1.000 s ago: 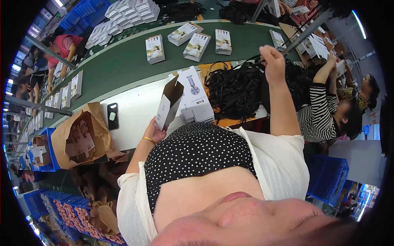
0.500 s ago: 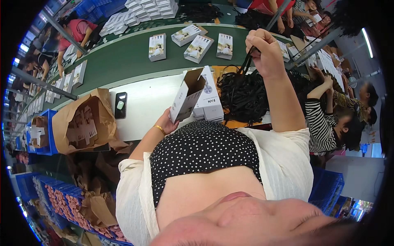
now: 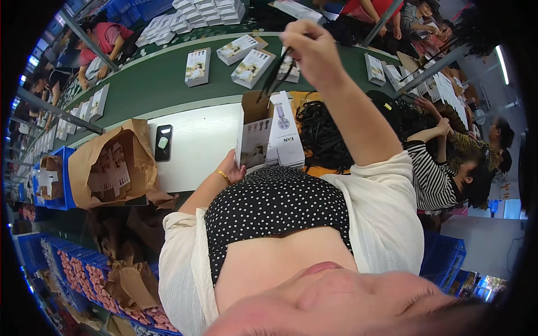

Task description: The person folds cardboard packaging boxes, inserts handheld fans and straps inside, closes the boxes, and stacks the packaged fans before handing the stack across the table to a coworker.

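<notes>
My left hand (image 3: 231, 168) is closed around the lower side of a white printed carton (image 3: 255, 140), whose top flap stands open. High over the far side of that carton, my right hand (image 3: 311, 47) pinches a black strap (image 3: 274, 78), which dangles toward the open end. Just right of the carton lies a stack of flattened-looking white fan boxes (image 3: 287, 137), partly hidden by it. A heap of black straps (image 3: 325, 134) rests on the orange-yellow surface beyond the stack, beneath my right forearm. The inside of the carton is only partly visible.
A green conveyor (image 3: 151, 84) crosses ahead, carrying printed boxes (image 3: 197, 67). On the white tabletop (image 3: 196, 137) lies a phone (image 3: 163, 143). A brown paper bag (image 3: 143, 162) and a blue crate (image 3: 66, 185) stand left. Co-workers sit on both sides, and metal posts (image 3: 87, 45) rise along the conveyor.
My right hand has moved left from above the strap heap to above the carton, carrying the strap. The carton has turned more upright. Boxes on the conveyor have shifted left.
</notes>
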`<state>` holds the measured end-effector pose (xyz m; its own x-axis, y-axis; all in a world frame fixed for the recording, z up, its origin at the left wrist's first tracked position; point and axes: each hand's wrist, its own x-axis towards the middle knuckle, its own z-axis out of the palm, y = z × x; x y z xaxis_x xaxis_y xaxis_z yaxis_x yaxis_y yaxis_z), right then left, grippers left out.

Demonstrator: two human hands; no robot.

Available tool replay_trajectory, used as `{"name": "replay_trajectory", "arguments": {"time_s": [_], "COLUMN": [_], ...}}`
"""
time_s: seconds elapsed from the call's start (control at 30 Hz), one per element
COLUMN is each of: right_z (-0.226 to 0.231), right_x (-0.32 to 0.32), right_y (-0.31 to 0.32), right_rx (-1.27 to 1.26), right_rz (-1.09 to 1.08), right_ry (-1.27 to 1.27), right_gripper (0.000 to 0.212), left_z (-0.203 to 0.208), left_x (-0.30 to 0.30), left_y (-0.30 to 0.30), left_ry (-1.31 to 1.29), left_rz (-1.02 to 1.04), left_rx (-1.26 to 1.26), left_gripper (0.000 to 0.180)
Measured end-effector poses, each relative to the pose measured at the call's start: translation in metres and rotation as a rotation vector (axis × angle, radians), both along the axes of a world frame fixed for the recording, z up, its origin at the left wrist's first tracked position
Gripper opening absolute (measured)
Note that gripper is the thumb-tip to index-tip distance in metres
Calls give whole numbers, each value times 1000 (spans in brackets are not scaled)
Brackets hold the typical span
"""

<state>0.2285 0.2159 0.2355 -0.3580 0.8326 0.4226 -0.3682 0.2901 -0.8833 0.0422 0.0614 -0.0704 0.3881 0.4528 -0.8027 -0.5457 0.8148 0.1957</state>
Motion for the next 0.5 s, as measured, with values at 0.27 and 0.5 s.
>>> {"name": "replay_trajectory", "arguments": {"time_s": [0.27,0.5], "right_z": [-94,-121], "right_x": [-50,-34], "right_y": [-5,-35], "right_rx": [-78,354], "right_rz": [124,234], "right_ry": [-442,-1123], "right_gripper": [30,27], "left_z": [6,-1], "left_x": [1,0], "left_y": [-9,-13], "left_ry": [-80,-104], "left_rz": [-14,-1], "left_rx": [22,21], "left_gripper": [55,53]}}
